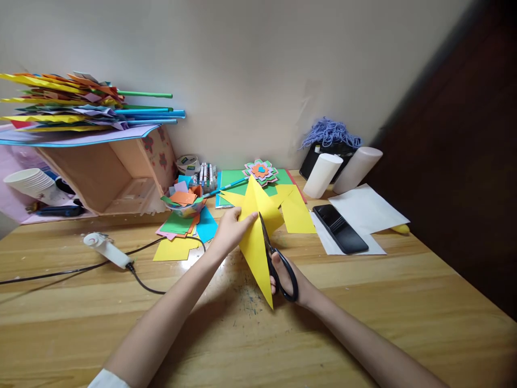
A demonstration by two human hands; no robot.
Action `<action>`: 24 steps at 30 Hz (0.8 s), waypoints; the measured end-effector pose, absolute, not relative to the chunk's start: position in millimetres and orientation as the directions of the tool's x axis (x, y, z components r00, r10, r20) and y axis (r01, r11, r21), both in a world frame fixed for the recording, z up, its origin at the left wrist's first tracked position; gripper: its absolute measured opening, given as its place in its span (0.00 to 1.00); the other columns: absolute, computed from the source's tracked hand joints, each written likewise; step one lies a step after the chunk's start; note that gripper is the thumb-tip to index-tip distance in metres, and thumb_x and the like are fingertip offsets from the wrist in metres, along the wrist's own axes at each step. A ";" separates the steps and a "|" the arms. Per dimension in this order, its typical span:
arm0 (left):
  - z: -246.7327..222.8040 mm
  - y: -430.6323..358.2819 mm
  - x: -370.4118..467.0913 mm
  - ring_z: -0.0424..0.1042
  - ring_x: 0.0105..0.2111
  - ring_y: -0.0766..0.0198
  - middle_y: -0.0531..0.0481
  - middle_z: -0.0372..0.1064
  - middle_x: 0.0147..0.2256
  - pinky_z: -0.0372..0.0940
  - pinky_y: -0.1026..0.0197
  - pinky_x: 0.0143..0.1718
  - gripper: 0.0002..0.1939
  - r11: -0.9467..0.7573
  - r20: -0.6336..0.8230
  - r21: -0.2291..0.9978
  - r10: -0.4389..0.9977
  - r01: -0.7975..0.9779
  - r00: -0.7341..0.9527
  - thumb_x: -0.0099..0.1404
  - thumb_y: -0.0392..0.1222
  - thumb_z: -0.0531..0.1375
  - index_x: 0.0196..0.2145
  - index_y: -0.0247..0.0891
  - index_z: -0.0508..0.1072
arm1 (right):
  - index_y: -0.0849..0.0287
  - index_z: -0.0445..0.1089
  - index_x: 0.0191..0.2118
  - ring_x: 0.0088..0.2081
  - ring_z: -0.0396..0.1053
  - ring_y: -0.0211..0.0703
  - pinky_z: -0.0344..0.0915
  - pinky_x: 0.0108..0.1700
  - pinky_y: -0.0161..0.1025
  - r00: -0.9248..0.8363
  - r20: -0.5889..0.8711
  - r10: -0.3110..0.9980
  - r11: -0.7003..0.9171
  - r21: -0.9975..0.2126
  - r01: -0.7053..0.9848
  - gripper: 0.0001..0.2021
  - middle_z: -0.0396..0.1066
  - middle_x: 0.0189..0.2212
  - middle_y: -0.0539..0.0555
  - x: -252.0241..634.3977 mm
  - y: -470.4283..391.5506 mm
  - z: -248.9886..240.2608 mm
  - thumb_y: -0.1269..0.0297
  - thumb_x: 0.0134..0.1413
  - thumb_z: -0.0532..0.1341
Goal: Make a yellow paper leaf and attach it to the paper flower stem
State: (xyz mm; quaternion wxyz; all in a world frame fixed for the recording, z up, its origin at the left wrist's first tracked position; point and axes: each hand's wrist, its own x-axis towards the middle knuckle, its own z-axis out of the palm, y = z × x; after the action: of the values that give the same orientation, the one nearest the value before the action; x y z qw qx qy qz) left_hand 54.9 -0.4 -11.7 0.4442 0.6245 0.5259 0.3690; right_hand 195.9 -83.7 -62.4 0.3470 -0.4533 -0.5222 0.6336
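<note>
In the middle of the head view, my left hand [232, 229] pinches a folded piece of yellow paper [254, 248] that is cut to pointed tips and held above the table. My right hand [288, 275] is closed around the handles of black-handled scissors [288, 285]. Their blades point up and away from me, and they lie along a cut in the yellow paper, close to my left thumb. Part of the blades is hidden by the paper. Behind it lie a layered paper flower [260, 171] on a blue stem and a green sheet [238, 186].
At left are a glue gun [105, 250] with its black cable, a bowl of paper scraps [183, 207] and a pink box [117, 178] topped with paper flowers [64, 105]. A phone [341, 229], white paper [369, 207], white rolls [323, 175] and blue yarn [331, 133] are at right.
</note>
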 end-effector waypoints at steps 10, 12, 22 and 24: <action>-10.0 -5.5 59.1 0.70 0.30 0.59 0.46 0.72 0.31 0.61 0.65 0.24 0.19 -0.066 -0.001 0.935 0.982 0.348 0.189 0.53 0.53 0.56 0.31 0.32 0.71 | 0.59 0.58 0.26 0.15 0.56 0.30 0.56 0.17 0.29 -0.287 -0.203 0.936 -0.199 -0.979 0.043 0.31 0.55 0.14 0.43 195.1 -83.8 -59.4 0.30 0.40 0.46; -11.4 -4.8 58.4 0.70 0.30 0.59 0.47 0.72 0.31 0.61 0.65 0.24 0.19 -0.064 -0.004 0.935 0.982 0.350 0.190 0.54 0.53 0.56 0.31 0.32 0.71 | 0.59 0.58 0.28 0.14 0.56 0.30 0.56 0.17 0.28 -0.286 -0.200 0.937 -0.200 -0.979 0.030 0.30 0.55 0.14 0.43 195.5 -83.5 -63.2 0.32 0.42 0.47; -14.7 -1.9 57.4 0.70 0.31 0.58 0.46 0.71 0.31 0.62 0.64 0.26 0.20 -0.035 -0.029 0.954 0.978 0.299 0.206 0.54 0.54 0.57 0.33 0.32 0.71 | 0.59 0.59 0.29 0.13 0.56 0.30 0.56 0.15 0.28 -0.260 -0.226 0.939 -0.231 -0.973 0.011 0.28 0.55 0.13 0.42 197.3 -81.6 -68.3 0.34 0.42 0.51; -13.1 -0.5 56.1 0.70 0.31 0.59 0.46 0.71 0.31 0.62 0.64 0.26 0.20 -0.035 -0.029 0.962 0.973 0.269 0.230 0.53 0.54 0.57 0.32 0.32 0.71 | 0.59 0.58 0.28 0.13 0.56 0.30 0.56 0.15 0.28 -0.262 -0.234 0.936 -0.242 -0.970 0.002 0.28 0.55 0.13 0.42 196.6 -81.1 -67.6 0.33 0.41 0.51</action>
State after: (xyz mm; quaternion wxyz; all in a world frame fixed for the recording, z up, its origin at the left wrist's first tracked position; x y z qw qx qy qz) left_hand 56.1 -0.5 -13.1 0.4806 0.6195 0.5013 0.3659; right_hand 196.6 -81.1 -67.6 0.3734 -0.4791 -0.4893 0.6258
